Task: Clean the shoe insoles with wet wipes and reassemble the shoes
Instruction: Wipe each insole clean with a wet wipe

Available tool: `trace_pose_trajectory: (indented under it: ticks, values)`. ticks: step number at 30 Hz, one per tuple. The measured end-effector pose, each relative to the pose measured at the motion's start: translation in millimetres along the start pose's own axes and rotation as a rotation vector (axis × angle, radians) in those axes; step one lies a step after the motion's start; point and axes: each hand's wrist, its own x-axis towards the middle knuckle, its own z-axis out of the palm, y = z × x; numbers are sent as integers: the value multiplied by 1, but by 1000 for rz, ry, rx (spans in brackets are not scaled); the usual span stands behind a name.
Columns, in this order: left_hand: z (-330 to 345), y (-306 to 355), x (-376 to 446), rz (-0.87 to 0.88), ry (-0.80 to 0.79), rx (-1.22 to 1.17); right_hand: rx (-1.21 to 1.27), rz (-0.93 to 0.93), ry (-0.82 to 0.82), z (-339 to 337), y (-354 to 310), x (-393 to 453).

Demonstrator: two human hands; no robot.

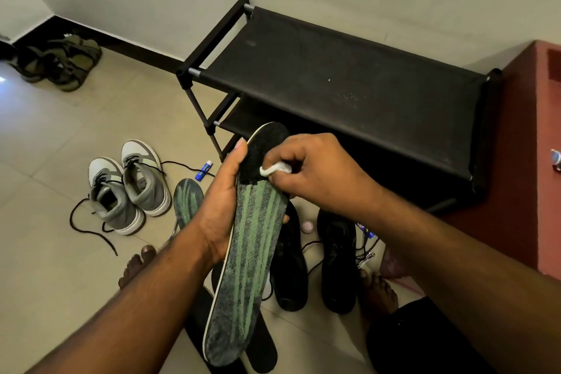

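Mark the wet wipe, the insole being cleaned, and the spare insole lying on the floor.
wet wipe (274, 169), head view, on the white wad pinched in the right hand.
held insole (252, 252), head view, on its green-striped middle.
floor insole (188, 202), head view, on its striped face.

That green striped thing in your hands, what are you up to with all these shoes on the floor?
A person is cleaning a shoe insole. The left hand grips it at its edge, while the right hand pinches a white wet wipe against its dark upper end. A second green insole lies on the floor beside grey sneakers, and black shoes stand below, in front of a black rack.
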Motion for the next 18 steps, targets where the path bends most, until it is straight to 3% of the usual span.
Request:
trace_pose_trajectory:
  ticks: [2,6,9,18]
  values:
    - [0,2,0,0,-9,-18,80,57,-57,-6,0,1]
    - [0,0,2,16,-24,-13,132,192,219,-23,11,8]
    - [3,-1,2,-17,-16,25,159,283,319,-22,13,8]
    - [6,-4,0,-68,-43,-38,299,175,22,9,-19,-8]
